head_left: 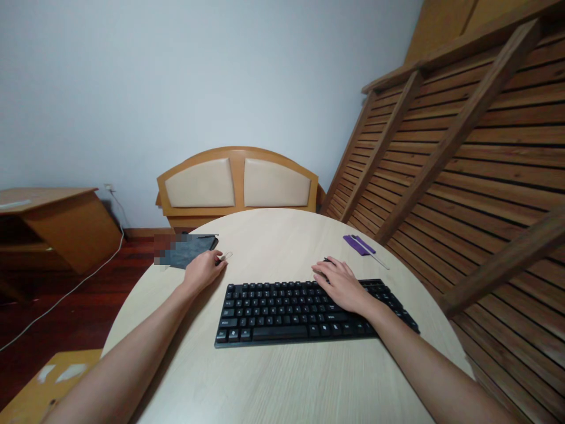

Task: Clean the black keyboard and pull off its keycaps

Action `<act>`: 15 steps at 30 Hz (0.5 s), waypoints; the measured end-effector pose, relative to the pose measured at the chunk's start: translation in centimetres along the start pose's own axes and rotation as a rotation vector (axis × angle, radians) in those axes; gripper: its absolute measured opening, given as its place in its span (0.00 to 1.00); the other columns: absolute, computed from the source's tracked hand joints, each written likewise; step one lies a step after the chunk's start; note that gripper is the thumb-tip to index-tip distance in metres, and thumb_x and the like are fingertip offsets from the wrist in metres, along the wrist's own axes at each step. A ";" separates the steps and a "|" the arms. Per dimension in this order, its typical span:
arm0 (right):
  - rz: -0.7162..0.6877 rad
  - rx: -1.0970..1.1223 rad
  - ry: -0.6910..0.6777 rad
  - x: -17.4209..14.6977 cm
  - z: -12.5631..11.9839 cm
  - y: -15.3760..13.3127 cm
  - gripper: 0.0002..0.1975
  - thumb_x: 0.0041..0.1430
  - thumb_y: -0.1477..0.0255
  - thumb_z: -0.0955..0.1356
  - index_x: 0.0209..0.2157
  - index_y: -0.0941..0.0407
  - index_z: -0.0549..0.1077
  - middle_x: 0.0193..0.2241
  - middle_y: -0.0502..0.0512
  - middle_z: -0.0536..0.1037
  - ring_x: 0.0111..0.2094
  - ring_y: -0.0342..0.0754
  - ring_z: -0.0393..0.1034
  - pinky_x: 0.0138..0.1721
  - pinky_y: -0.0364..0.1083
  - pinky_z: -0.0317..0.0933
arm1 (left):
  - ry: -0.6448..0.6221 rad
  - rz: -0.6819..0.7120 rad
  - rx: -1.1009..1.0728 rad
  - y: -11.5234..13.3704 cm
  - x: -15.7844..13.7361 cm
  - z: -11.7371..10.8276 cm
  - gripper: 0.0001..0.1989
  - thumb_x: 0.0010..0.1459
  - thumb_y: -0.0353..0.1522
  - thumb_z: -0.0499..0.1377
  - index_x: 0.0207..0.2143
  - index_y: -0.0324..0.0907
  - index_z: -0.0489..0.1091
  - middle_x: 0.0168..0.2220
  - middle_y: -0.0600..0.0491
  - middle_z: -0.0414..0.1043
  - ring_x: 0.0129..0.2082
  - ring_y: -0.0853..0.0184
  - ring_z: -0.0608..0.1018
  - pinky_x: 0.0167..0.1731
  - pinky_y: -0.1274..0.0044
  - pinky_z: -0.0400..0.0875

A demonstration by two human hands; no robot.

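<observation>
A black keyboard lies on the round, pale wooden table in front of me. My left hand is beyond its upper left corner, with fingers pinched together. A small thin loop shows at those fingertips; its kind is too small to make out. Beside and partly behind that hand is a dark grey, flat cloth-like item, blurred at its left. My right hand reaches across the keyboard's upper right part, fingers stretched forward past its back edge. A small dark tip shows by these fingers, mostly hidden.
A folded purple cloth with a thin white stick on it lies at the table's right. Wooden slatted panels lean close on the right. Behind the table stands a padded headboard. A white cable runs at left.
</observation>
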State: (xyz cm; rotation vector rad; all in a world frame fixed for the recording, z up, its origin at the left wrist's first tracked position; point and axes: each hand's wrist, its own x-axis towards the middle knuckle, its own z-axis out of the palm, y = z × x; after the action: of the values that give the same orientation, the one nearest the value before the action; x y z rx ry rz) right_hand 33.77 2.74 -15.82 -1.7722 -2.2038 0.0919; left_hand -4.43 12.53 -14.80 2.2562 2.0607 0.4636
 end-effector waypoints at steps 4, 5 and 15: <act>0.035 -0.017 -0.028 -0.3 -0.2 2.2 0.23 0.68 0.59 0.55 0.58 0.50 0.68 0.61 0.54 0.67 0.67 0.60 0.47 0.64 0.65 0.42 | -0.019 0.023 -0.020 0.0 0.3 0.4 0.17 0.59 0.38 0.57 0.47 0.42 0.75 0.44 0.45 0.79 0.44 0.54 0.79 0.39 0.73 0.70; 0.052 -0.020 -0.033 -0.4 -0.2 2.8 0.23 0.68 0.59 0.55 0.58 0.50 0.67 0.61 0.54 0.67 0.67 0.60 0.46 0.64 0.66 0.41 | -0.021 0.032 -0.030 0.1 0.3 0.5 0.16 0.59 0.37 0.57 0.47 0.42 0.75 0.45 0.45 0.79 0.44 0.55 0.79 0.40 0.73 0.70; 0.034 -0.101 0.107 -0.3 -1.8 3.9 0.18 0.64 0.69 0.59 0.49 0.51 0.75 0.57 0.54 0.72 0.65 0.62 0.50 0.63 0.67 0.38 | 0.014 0.244 -0.231 4.2 -1.7 0.1 0.14 0.62 0.33 0.55 0.46 0.43 0.76 0.43 0.50 0.79 0.40 0.61 0.79 0.40 0.76 0.70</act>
State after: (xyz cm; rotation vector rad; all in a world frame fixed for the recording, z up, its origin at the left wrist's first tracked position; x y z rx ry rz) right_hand 37.97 3.06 -15.16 -1.8233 -2.1374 -0.1067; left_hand -0.51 10.45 -14.20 2.3735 1.6430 0.6928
